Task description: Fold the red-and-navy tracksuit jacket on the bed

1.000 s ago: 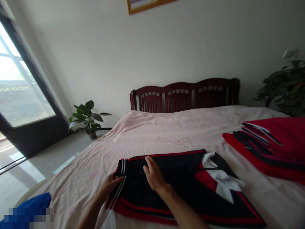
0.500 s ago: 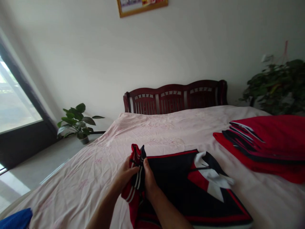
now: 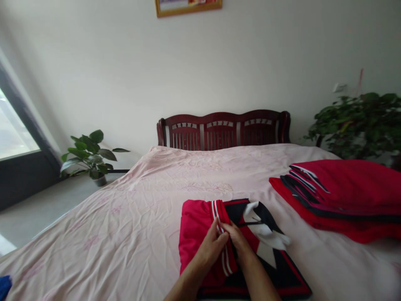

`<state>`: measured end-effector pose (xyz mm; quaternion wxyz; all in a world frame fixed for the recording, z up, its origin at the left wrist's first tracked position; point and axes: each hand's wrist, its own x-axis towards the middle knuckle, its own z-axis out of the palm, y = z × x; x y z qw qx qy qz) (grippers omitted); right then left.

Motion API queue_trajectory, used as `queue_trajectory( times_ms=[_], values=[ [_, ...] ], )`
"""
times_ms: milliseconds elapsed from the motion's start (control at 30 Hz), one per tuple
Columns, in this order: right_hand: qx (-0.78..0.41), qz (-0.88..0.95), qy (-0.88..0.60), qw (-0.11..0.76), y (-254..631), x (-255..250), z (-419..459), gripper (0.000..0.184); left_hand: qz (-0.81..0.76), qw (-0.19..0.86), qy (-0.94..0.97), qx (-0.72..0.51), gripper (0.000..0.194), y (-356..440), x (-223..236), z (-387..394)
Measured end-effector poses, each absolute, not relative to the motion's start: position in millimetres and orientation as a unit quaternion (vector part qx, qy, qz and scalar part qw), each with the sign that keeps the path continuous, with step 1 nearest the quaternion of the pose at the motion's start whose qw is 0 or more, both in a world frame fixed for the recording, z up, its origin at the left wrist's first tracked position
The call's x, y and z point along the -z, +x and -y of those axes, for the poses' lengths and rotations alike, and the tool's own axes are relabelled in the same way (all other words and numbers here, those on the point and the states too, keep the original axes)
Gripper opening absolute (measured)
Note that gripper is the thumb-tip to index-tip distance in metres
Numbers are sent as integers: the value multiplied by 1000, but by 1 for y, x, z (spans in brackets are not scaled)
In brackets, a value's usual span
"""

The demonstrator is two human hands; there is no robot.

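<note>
A red garment (image 3: pixel 194 223) with a white-striped band (image 3: pixel 228 261) lies folded on the bed, its band lapping over a black top. My left hand (image 3: pixel 214 243) pinches the striped band from the left. Against it, my right hand (image 3: pixel 237 239) has its fingers closed on the same band from the right. Both hands' fingertips nearly meet there. The black top (image 3: pixel 247 276) has red edging, a red patch and a white collar piece (image 3: pixel 266 234), to the right of my hands. Whether the red cloth and black top are one garment, I cannot tell.
Beneath everything is a pink bedsheet (image 3: pixel 140 225). A stack of folded red and dark clothes (image 3: pixel 351 188) sits to the right. Blue cloth (image 3: pixel 4 286) shows at the lower left. Behind are a dark wooden headboard (image 3: pixel 222 129) and potted plants (image 3: pixel 90 154) on both sides.
Earlier the striped band was bunched upright between my hands. Now the red cloth lies flat with the band folded to the right, and both hands have moved right with it.
</note>
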<state>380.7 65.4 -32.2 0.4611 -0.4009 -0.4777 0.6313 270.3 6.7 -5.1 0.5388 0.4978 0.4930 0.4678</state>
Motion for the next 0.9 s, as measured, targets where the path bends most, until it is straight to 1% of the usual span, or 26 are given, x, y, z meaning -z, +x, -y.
queue_trajectory(
  times_ms=[67,100,167,200,233,300,333,400,467,533,567,633,667,733,800,833,900],
  values=[
    [-620,490,-432,435,391,30,-67,60,-474,534,540,-447,71,259,-10,2],
    [-605,510,-445,420,397,29,-68,59,-472,504,574,-439,64,250,-19,8],
    [-571,552,-462,394,407,28,-72,58,-492,397,655,-415,51,229,-34,21],
    [-554,572,-469,382,412,27,-75,57,-508,336,693,-384,49,220,-36,28],
    [-538,584,-478,376,417,27,-78,57,-523,284,728,-340,49,213,-34,35],
    [-487,590,-513,388,422,24,-84,60,-533,215,784,-233,55,206,-18,47],
    [-439,596,-540,401,421,21,-85,61,-531,189,804,-188,60,206,-6,52],
    [-294,635,-575,424,414,12,-84,60,-523,131,830,-140,67,210,22,58],
    [-140,706,-553,419,397,2,-77,58,-519,58,842,-138,72,216,46,61],
    [-41,774,-509,374,378,-3,-65,58,-505,-19,848,-159,75,219,64,62],
    [-16,798,-498,339,370,-2,-59,59,-490,-54,852,-174,76,218,71,62],
    [-3,825,-501,261,360,4,-52,61,-451,-97,863,-203,78,213,81,64],
    [-7,832,-506,227,359,9,-50,61,-429,-98,872,-216,76,208,84,66],
    [-20,837,-516,180,363,17,-51,62,-412,-51,875,-249,66,195,84,69],
    [-30,839,-520,160,368,22,-54,62,-474,44,816,-328,55,180,78,71],
    [-35,836,-524,157,371,22,-54,62,-528,105,750,-385,53,174,72,72],
    [-43,825,-542,158,374,23,-52,64,-634,245,549,-486,62,167,56,69]
  ],
)
